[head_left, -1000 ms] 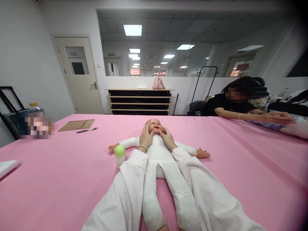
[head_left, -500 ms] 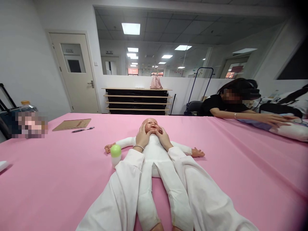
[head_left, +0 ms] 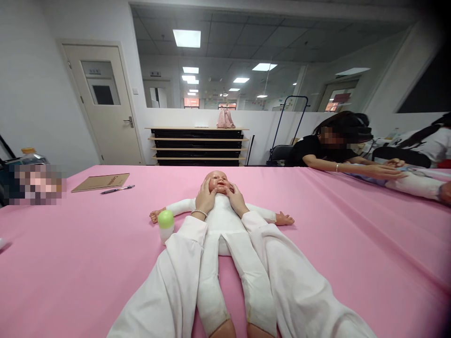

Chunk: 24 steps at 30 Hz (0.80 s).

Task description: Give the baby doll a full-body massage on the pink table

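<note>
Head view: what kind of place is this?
Probably a training room or classroom, possibly for infant care. A baby doll lies on a pink-covered table, another person reaches over what may be a second doll, and a wide interior window shows a neighbouring lit room.

We wear two long, loose sleeves of plain off-white cloth, matte and soft-looking. The left sleeve is wide along the forearm, gathers into deep creases, and narrows to a smoother cuff at the wrist. The right sleeve is just as roomy, with broad folds and a slightly rumpled end. Around our left wrist, just beyond the cloth, we see a thin bracelet of small, round, pale beads, too small to tell their material.
</note>
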### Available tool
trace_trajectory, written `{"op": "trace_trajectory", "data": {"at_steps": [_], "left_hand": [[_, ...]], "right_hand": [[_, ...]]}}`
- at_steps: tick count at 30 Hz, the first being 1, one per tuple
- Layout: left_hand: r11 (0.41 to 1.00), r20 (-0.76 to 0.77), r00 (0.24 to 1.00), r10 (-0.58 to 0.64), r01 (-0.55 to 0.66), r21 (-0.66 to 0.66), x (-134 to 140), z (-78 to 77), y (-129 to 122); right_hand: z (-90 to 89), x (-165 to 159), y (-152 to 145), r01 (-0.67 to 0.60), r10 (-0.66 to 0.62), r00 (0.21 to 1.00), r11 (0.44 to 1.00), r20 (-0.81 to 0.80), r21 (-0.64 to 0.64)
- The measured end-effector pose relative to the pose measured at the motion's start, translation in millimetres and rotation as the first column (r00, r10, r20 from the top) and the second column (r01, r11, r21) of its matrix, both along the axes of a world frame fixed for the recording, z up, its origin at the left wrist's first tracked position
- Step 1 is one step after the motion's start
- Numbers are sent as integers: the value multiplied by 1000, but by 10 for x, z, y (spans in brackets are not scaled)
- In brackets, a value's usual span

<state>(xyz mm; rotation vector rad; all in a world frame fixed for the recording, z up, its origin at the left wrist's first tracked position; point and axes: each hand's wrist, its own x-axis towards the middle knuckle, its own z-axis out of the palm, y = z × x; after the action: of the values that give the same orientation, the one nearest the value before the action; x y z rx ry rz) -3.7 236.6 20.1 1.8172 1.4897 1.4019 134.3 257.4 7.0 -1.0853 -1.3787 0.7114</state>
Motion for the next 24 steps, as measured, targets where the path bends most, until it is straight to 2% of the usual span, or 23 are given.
{"op": "trace_trajectory", "data": {"at_steps": [5,12,20,24], "left_hand": [[1000,-1,1000,-12,12,7,-2,18,-14],[1000,-1,1000,4,-4,-3,4,19,-14],[999,19,1000,-20,19,42,-10,-10,23],[999,20,999,-28,27,33,-10,-3,14]], "right_hand": [[-27,18,45,3,-3,1000,1000,-13,-14],[45,-27,-35,3,-3,1000,1000,5,-28],[-49,19,84,1,-2,1000,1000,-22,-26],[-22,11,52,-14,14,1000,1000,-8,-25]]}}
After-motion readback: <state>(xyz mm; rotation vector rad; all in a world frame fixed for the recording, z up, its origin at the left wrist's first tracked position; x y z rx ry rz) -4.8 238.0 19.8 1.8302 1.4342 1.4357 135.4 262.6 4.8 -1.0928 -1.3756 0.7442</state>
